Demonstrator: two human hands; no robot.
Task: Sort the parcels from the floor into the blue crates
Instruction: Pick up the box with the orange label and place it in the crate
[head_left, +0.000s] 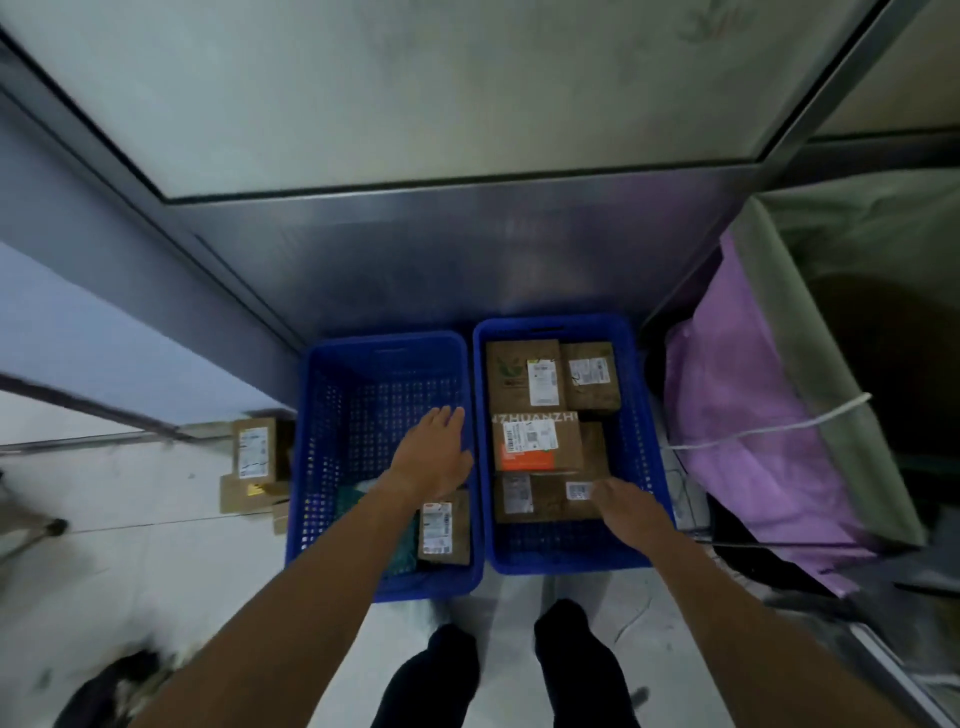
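Two blue crates stand side by side on the floor. The left crate holds a small brown parcel and a teal bag at its near end. The right crate is filled with several brown parcels, one with an orange band. My left hand hovers flat over the left crate, fingers apart, holding nothing. My right hand hangs over the near end of the right crate, just above a labelled parcel; its fingers point down and nothing shows in them.
Brown parcels on the floor lie beside the left crate. A metal door panel rises behind the crates. A purple cloth over a bin stands at the right. My dark-clad legs stand just before the crates.
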